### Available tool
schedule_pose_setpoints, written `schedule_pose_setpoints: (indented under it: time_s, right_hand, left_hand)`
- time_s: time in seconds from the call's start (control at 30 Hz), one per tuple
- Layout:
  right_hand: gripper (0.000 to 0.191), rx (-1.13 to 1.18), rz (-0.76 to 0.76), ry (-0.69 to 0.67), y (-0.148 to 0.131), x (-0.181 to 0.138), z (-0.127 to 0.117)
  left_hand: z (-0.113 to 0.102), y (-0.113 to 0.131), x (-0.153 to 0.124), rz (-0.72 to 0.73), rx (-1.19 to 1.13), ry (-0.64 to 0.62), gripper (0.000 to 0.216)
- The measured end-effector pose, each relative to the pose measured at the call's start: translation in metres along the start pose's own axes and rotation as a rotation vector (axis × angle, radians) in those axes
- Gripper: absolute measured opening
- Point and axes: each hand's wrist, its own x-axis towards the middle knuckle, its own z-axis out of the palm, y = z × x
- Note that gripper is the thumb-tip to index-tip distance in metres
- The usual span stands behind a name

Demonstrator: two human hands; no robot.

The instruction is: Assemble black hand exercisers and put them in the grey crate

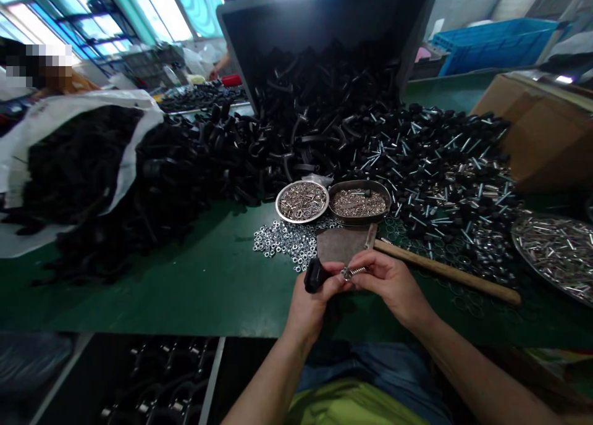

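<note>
My left hand is closed round a black plastic knob whose threaded metal screw points to the right. My right hand pinches the screw end, with a small silver nut or washer at its fingertips. Both hands hover just above the green table's front edge. Right behind them lies a flat brown metal plate.
Two metal dishes, a round one and an oval one, hold small silver parts. Loose washers lie beside them. A wooden-handled tool lies to the right. Black knobs with screws, black curved handles, a tipped grey bin and a cardboard box stand behind.
</note>
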Motion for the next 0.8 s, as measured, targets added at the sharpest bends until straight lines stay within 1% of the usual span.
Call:
schedule_pose_setpoints:
  time_s: [0.1, 0.23, 0.4, 0.5, 0.57, 0.63, 0.67, 0.73, 0.77, 0.8]
  right_hand:
    - [0.021, 0.085, 0.074, 0.052, 0.002, 0.002, 0.002]
    - [0.028, 0.182, 0.115, 0.057, 0.003, 0.001, 0.006]
    - [0.028, 0.078, 0.054, 0.077, 0.003, 0.001, 0.004]
    - [0.026, 0.066, 0.07, 0.065, 0.001, 0.004, 0.004]
    - [0.026, 0.125, 0.097, 0.062, -0.001, 0.006, 0.005]
    - [0.029, 0.142, 0.091, 0.084, -0.003, 0.008, 0.005]
    - [0.03, 0.1, 0.067, 0.101, -0.004, 0.008, 0.003]
    - [0.029, -0.107, -0.008, 0.125, -0.007, 0.008, -0.001]
    - [0.027, -0.244, -0.057, 0.124, -0.01, 0.008, -0.003]
    - [0.023, -0.376, -0.109, 0.114, -0.012, 0.008, -0.005]
  left_hand:
    - [-0.001, 0.001, -0.001, 0.019, 0.032, -0.017, 0.024]
    - [-0.001, 0.001, 0.0, 0.074, 0.065, -0.042, 0.015]
    - [-0.002, -0.003, 0.001, 0.057, 0.031, -0.033, 0.014]
    - [-0.002, -0.002, 0.0, 0.069, 0.026, -0.04, 0.016]
    - [-0.003, 0.001, -0.001, 0.102, 0.088, -0.044, 0.017]
    - [-0.006, 0.003, -0.002, 0.201, 0.24, -0.025, 0.015]
    - [-0.007, 0.004, -0.002, 0.27, 0.331, -0.014, 0.014]
    - [-0.009, 0.002, -0.002, 0.378, 0.475, -0.003, 0.013]
    - [-0.009, 0.0, -0.001, 0.375, 0.5, -0.007, 0.015]
    - [-0.009, -0.003, 0.0, 0.32, 0.486, -0.019, 0.017]
